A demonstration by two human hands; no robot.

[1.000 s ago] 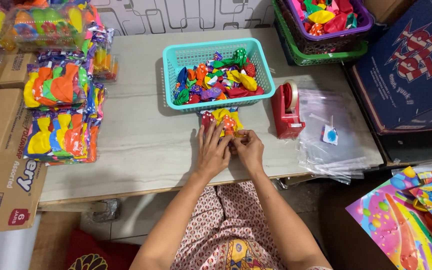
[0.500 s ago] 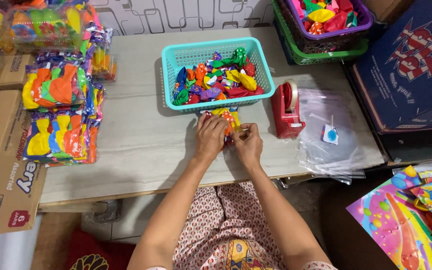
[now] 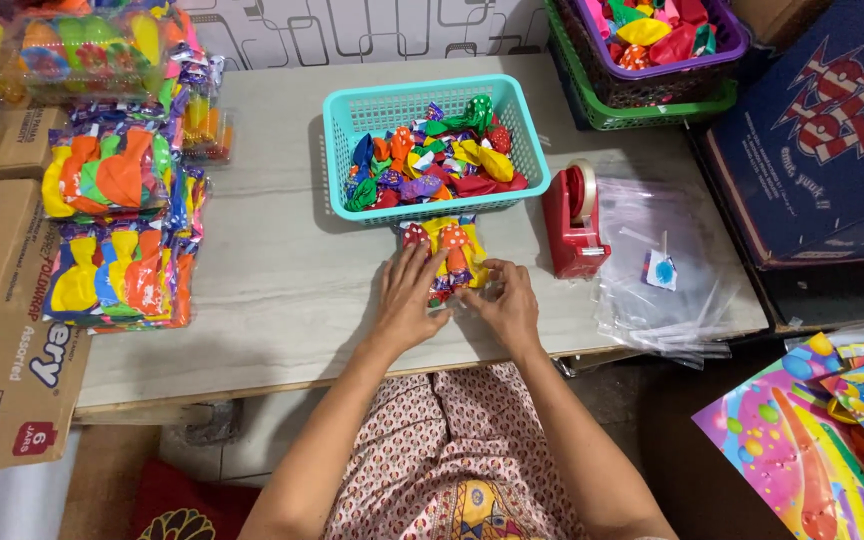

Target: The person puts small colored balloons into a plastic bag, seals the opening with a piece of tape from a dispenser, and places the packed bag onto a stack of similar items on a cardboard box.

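Teal plastic forms the basket [image 3: 352, 150] that sits on the pale table [image 3: 272, 290], heaped with loose balloons in red, yellow, green and blue. Just in front of the basket, nearly touching its near wall, lies a small clear packet of balloons [image 3: 449, 252], and both of the person's hands press on it. The left hand [image 3: 407, 300] lies flat with fingers spread apart over the packet's near left edge; the right hand [image 3: 505, 300] lies against its near right edge, fingers bent toward the packet, though whether they pinch the plastic cannot be told. Right of the basket's front corner, just beside the packet, stands a red tape dispenser [image 3: 574, 220]. Farther right of that lies a loose stack of clear bags [image 3: 667, 290] reaching the table's edge. Well to the left of the basket, filled balloon packs [image 3: 117, 240] are piled in a column, with a cardboard box [image 3: 2, 330] beyond them. Behind the basket to the right stands a purple basket [image 3: 722, 35] nested in a green one, also holding balloons.
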